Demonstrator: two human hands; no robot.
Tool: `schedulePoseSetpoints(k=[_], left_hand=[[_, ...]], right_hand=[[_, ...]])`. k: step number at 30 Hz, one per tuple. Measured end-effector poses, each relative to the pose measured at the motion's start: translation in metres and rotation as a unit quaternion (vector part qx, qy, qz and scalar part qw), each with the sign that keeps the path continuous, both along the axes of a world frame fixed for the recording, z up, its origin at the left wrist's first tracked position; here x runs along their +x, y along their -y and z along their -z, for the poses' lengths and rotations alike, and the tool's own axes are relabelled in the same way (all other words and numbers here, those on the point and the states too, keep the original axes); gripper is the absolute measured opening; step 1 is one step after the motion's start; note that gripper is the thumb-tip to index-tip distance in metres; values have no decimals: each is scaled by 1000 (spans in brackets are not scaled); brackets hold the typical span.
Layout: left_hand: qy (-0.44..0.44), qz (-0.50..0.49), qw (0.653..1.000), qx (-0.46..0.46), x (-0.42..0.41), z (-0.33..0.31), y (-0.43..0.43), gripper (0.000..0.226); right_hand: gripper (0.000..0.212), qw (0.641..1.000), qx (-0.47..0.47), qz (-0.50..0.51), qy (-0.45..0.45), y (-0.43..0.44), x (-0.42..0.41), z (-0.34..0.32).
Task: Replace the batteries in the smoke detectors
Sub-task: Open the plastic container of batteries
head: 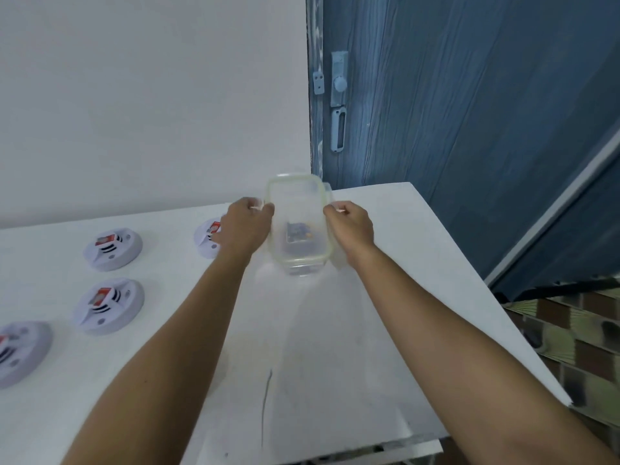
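**Both hands on the clip-lid box, 4 detectors waiting on the left**

So here's where things sit. There's a clear plastic container [297,209] with a greenish seal round its lid, toward the far side of the white table [302,347], close to the back edge. The left hand [246,223] has its fingers curled round the clip flap on the box's left side, and the right hand [350,226] is doing the same on the right, so both are closed on the flaps, 1 each. The box is blurry and I honestly can't tell whether its base touches the tabletop or sits just above it. Inside there's a dark bluish thing [298,233], too smeared to say what it is.

The smoke detectors [112,250] are off to the left, 4 of them, round and white, lying back-side up on the table. 3 show a red-and-white block [102,239] seated in the back. The 4th is half hidden behind the left wrist, just beside the box. The other 3 are well apart from it, with 1 cut off by the left edge.

Behind the table is a white wall [151,95], and to the right a blue door [469,129] with a painted-over latch [339,82].
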State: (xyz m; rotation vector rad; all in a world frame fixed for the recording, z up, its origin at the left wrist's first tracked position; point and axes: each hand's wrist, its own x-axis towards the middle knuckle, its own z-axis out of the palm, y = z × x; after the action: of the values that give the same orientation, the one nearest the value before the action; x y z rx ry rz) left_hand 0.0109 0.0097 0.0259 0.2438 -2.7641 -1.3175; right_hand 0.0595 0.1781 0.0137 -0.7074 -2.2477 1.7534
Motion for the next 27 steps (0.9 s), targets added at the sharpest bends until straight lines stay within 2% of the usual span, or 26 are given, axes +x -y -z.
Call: schedulePoseSetpoints(k=[3, 6, 8, 12, 14, 16, 19, 22, 24, 27], left_hand=[[-79, 36, 996, 33, 17, -20, 8, 31], [-97, 81, 990, 56, 41, -33, 24, 21], [-82, 109, 987, 87, 57, -37, 34, 18], [-1, 91, 960, 266, 82, -37, 44, 41], [34, 67, 951, 299, 92, -33, 44, 42], [61, 78, 961, 258, 100, -22, 44, 28], [99, 91, 973, 188, 107, 0, 48, 24], [135, 48, 976, 164, 109, 16, 50, 41], [162, 49, 974, 149, 109, 24, 50, 55], [173, 57, 977, 112, 112, 33, 49, 59]], right_hand=[[18, 999, 7, 1, -44, -3, 13, -14], [9, 996, 1, -17, -83, -6, 31, -18], [3, 994, -19, -37, -102, -8, 43, -15], [23, 990, -94, -55, -94, -6, 61, -10], [35, 989, -116, -66, -58, -4, 69, -5], [40, 991, -93, -89, -21, -2, 77, 4], [36, 989, -54, -135, 10, -5, 84, 17], [23, 982, 14, -184, 34, -10, 89, 25], [13, 980, 23, -192, 55, -11, 93, 28], [45, 977, 27, -194, 89, -12, 95, 31]])
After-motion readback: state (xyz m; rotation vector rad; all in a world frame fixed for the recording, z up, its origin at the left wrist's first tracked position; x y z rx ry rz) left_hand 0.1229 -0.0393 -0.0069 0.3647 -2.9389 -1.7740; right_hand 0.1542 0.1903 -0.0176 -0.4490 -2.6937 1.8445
